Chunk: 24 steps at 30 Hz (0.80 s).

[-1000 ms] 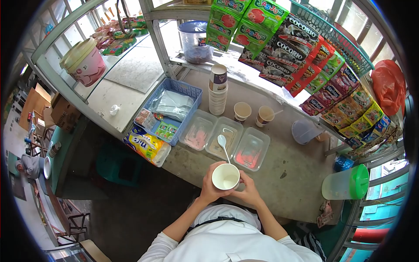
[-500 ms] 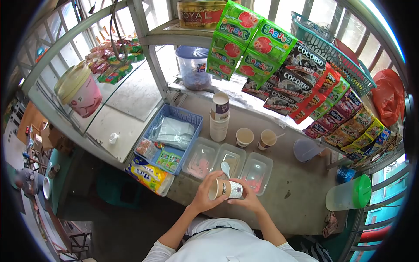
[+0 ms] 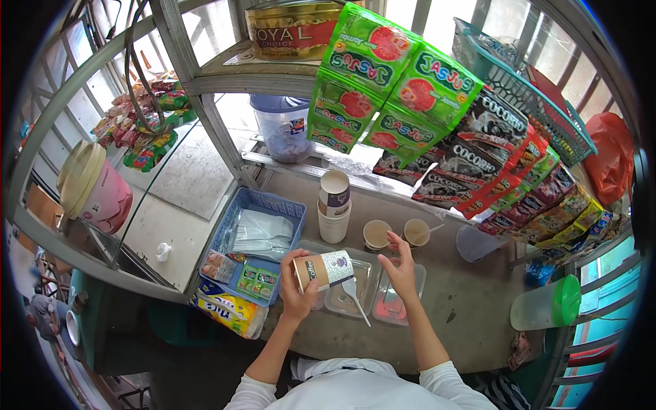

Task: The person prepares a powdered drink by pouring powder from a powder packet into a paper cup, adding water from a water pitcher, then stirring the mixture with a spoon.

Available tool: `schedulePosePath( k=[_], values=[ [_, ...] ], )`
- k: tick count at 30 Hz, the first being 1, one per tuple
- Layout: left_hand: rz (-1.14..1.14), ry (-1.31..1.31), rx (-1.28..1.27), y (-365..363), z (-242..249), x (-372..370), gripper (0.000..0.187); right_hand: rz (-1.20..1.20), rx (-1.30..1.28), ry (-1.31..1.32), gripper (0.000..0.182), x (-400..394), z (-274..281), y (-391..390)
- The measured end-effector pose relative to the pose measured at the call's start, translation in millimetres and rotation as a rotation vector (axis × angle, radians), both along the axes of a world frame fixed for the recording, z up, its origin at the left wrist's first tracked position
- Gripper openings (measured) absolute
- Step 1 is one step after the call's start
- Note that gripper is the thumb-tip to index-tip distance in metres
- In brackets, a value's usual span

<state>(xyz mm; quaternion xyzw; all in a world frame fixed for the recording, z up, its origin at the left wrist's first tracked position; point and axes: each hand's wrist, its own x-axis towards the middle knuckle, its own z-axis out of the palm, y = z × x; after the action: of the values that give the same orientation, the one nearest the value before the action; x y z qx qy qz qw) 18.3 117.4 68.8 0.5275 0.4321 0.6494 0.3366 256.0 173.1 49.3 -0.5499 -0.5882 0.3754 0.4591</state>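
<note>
The left hand (image 3: 298,302) clasps a tapered paper cup (image 3: 326,268), tipped sideways above the clear plastic boxes, while the right hand (image 3: 403,273) is spread near the right-hand box (image 3: 421,279), which holds reddish-pink bits (image 3: 391,311). A smooth white spoon (image 3: 352,294) slants across the middle box (image 3: 363,279). Leftward, a latticed blue basket (image 3: 270,204) holds white utensils (image 3: 260,232) and green sachets (image 3: 256,281), near stacked paper cups (image 3: 334,225)

Paper cup (image 3: 322,270) looks pretty matt, spoon (image 3: 353,296) is smooth plastic, trays (image 3: 342,305) are clear shiny plastic. Green sachets (image 3: 411,87) are super glossy, cookie tin (image 3: 290,34) is shiny metal, countertop (image 3: 465,294) kinda dull and rough.
</note>
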Motion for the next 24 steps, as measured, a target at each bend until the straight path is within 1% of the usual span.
schedulePosePath(
  k=[1, 4, 7, 10, 13, 16, 19, 22, 24],
  values=[
    [-0.002, 0.018, 0.015, 3.8, 0.9, -1.8, 0.063, 0.005, 0.011, -0.025, 0.062, -3.8, 4.2, 3.5],
    [0.008, -0.043, 0.006, 14.2, 10.4, 2.3, 0.064, 0.056, -0.029, -0.071, 0.064, -13.3, 15.3, 9.6],
    [0.022, -0.175, 0.020, 21.9, 18.3, 8.1, 0.067, 0.048, 0.165, -0.324, 0.072, -15.6, 4.0, 18.9],
    [0.017, -0.317, 0.031, 28.2, 9.7, 7.6, 0.066, -0.010, 0.151, -0.582, 0.078, -18.6, -6.0, 36.8],
    [-0.014, -0.315, 0.095, 30.8, 3.9, 4.0, 0.055, 0.052, 0.132, -0.593, 0.084, -18.2, -27.3, 53.8],
    [-0.024, -0.351, 0.064, 26.8, 2.9, 2.4, 0.055, 0.068, 0.123, -0.508, 0.084, -14.2, -41.1, 61.5],
    [0.002, -0.351, 0.026, 18.8, -1.7, -0.4, 0.055, 0.007, 0.257, -0.387, 0.082, -10.6, -36.7, 51.4],
    [0.052, -0.270, -0.002, 14.0, -17.8, -8.8, 0.054, 0.019, 0.439, -0.416, 0.080, -9.3, -20.4, 31.2],
    [0.054, -0.304, -0.038, 10.3, -22.0, -10.4, 0.054, 0.050, 0.562, -0.453, 0.081, -5.7, -20.7, 22.2]
  ],
)
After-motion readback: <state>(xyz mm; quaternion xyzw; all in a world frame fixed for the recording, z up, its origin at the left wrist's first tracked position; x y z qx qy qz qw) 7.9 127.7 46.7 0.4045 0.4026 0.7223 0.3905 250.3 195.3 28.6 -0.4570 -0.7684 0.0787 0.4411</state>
